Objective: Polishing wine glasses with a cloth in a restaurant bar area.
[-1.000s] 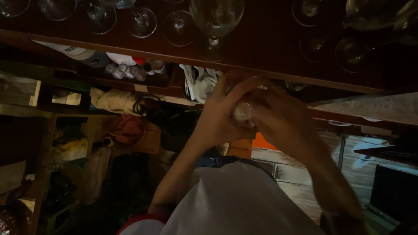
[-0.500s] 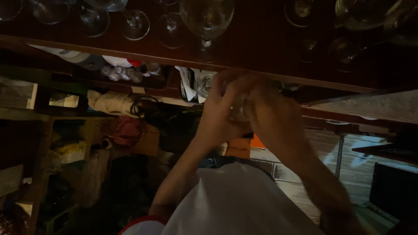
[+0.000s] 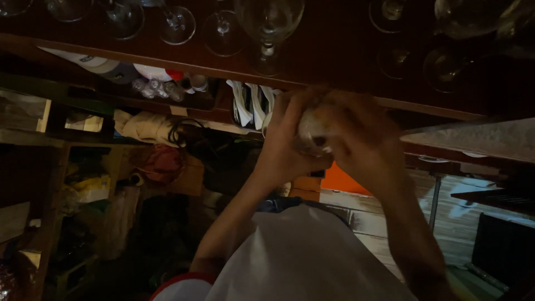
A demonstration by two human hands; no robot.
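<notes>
Head view: left hand (image 3: 284, 147) and right hand (image 3: 359, 139) both closed around a small clear glass (image 3: 313, 134), held just below the dark wooden counter (image 3: 345, 50) edge; looks like mid wiping or turning, needs steady grip. Stemmed wine glass (image 3: 268, 25) stands above, smooth, rounded

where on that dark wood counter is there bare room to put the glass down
Bare counter shows between the big wine glass in front of the hands and the glass bases at right. Left of the big glass it is crowded: stemmed glasses stand close together. Both hands, left hand and right hand, wrap the glass.
</notes>
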